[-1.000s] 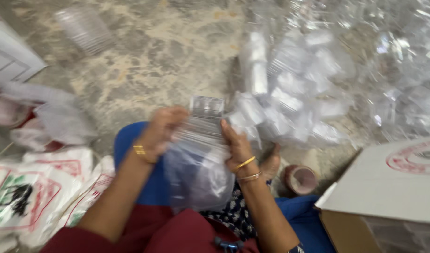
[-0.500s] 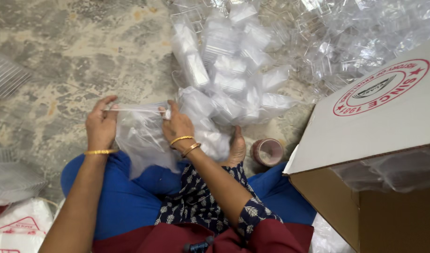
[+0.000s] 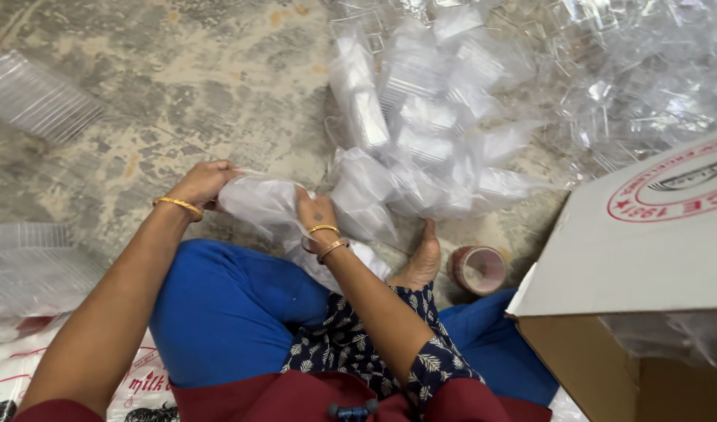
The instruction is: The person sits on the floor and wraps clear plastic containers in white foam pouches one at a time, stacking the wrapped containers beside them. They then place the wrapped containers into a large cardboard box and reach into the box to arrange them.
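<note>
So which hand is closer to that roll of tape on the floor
Right. The right hand grips the clear plastic bag, up and left of the roll of tape past the bare foot. The left hand holds the bag's far end, farther left.

1. the clear plastic bag [image 3: 266, 205] is thin, translucent and whitish, crumpled into soft folds, with something pale packed inside that cannot be made out.
2. it is held off the floor just above the blue-clad lap, gripped at both ends: the left hand [image 3: 204, 183] pinches its left edge, the right hand [image 3: 315, 213] closes on its right side.
3. it lies roughly level between the hands, its lower part sagging down past the right wrist.
</note>
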{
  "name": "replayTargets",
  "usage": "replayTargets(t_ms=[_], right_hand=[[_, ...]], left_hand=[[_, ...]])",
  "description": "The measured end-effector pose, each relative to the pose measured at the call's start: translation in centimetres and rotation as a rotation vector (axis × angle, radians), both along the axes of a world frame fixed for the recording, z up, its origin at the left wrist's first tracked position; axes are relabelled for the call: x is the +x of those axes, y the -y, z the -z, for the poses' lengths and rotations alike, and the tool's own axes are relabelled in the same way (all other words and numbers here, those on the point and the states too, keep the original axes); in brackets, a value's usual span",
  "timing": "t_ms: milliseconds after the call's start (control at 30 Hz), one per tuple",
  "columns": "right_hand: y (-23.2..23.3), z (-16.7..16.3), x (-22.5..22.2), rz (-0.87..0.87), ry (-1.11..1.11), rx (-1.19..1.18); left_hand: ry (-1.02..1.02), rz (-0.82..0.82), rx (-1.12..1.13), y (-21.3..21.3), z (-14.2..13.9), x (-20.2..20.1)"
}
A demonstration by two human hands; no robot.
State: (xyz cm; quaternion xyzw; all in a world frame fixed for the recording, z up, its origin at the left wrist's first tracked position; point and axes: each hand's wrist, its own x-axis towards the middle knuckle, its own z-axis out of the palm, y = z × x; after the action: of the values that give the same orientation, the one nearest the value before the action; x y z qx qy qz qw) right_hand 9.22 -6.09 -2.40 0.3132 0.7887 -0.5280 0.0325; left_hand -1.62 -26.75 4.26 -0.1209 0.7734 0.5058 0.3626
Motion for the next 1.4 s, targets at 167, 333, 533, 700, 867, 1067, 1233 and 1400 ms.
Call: replayTargets(t_ms=[167, 333, 533, 700, 867, 1067, 1233, 1400], right_hand=[[-0.7, 2.3, -0.7, -0.136, 0.177, 0.019], [0.0, 4.0, 0.6, -0.279, 0.125, 0.272], [0.8, 2.6, 3.4, -0.077, -0.031, -0.03], [-0.9, -3.2, 8.7, -0.036, -0.017, -0.648], [-3.9, -8.4, 11.0, 0.007, -0.069, -0.809], [-5.6, -9.5, 11.0, 0.081, -0.179, -0.71], [-5.4, -9.5, 11.1, 0.139, -0.149, -0.824], [-4.1, -10.3, 10.4, -0.06, -0.272, -0.84]], left_hand=[[0.051, 0.012, 0.08, 0.4, 5.0, -1.2], [-0.005, 0.335, -0.133, 0.1, 9.5, -3.2], [-0.178, 0.248, -0.242, -3.0, 10.8, -5.1], [-0.512, 0.092, -0.194, -12.3, 10.2, -6.9], [-0.15, -0.373, 0.236, -19.2, 8.2, -7.4], [-0.972, -0.227, -0.623, -10.0, 4.9, -10.7], [-1.235, -0.481, -1.187, 7.4, -3.4, -15.1], [-0.844, -0.232, -1.075, 16.7, -9.2, -15.6]])
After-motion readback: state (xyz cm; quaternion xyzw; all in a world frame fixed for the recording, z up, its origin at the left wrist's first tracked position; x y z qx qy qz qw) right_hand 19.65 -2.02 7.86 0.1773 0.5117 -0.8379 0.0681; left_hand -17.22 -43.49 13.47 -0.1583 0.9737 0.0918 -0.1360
